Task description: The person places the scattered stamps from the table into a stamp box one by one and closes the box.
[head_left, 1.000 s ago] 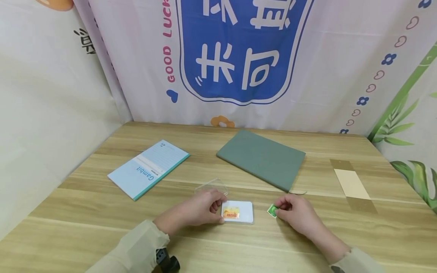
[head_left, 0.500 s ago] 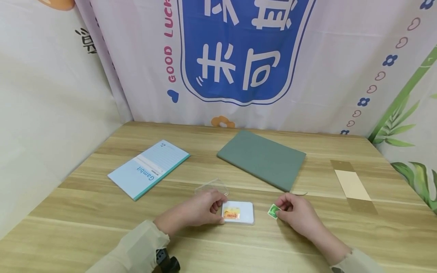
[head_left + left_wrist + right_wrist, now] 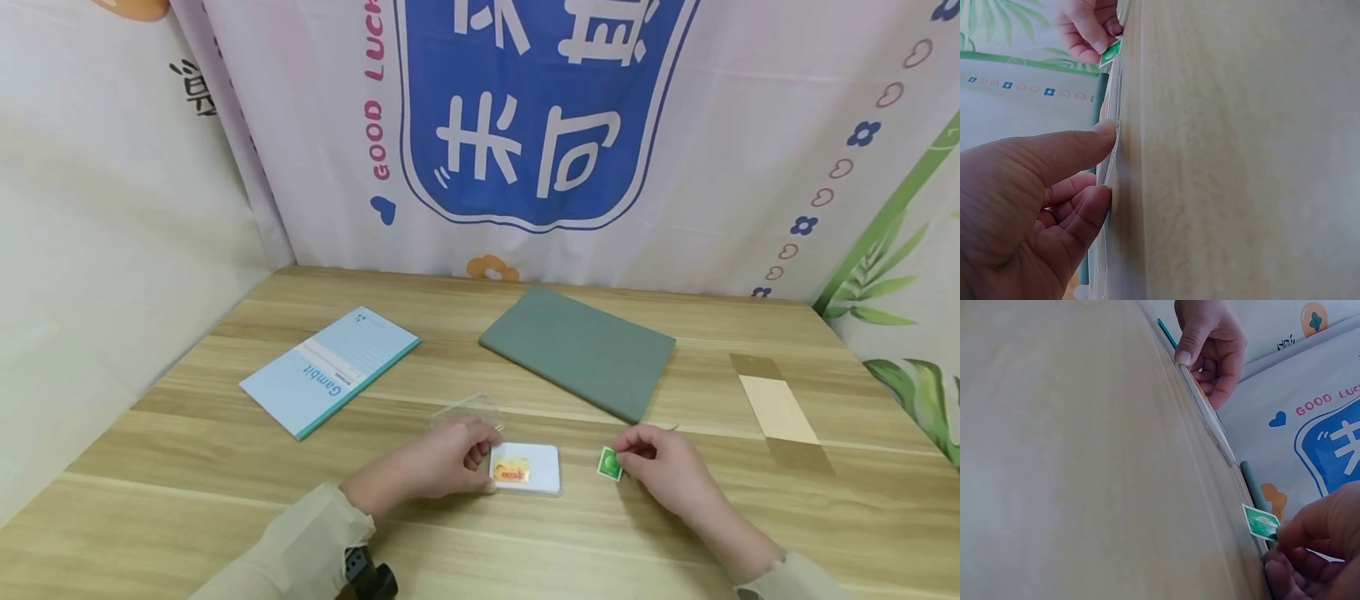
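My left hand holds the left end of a flat white case with clear edges, its thumb at the near corner and fingertips at the far one. An orange-and-yellow stamp lies on the left half of that white surface. To the right, my right hand pinches a small green stamp with a white border by its right side. In the right wrist view the green stamp stands tilted between thumb and finger. A clear plastic lid lies just behind my left hand, partly hidden by it.
A light-blue notebook lies at the left of the wooden table. Behind the hands is a dark-green notebook. At the right lies a brown strip with a cream middle. A printed curtain hangs at the back edge.
My right hand has shifted slightly to the right, and the green stamp has turned so that more of its face shows. The left hand and the white case stay in place.
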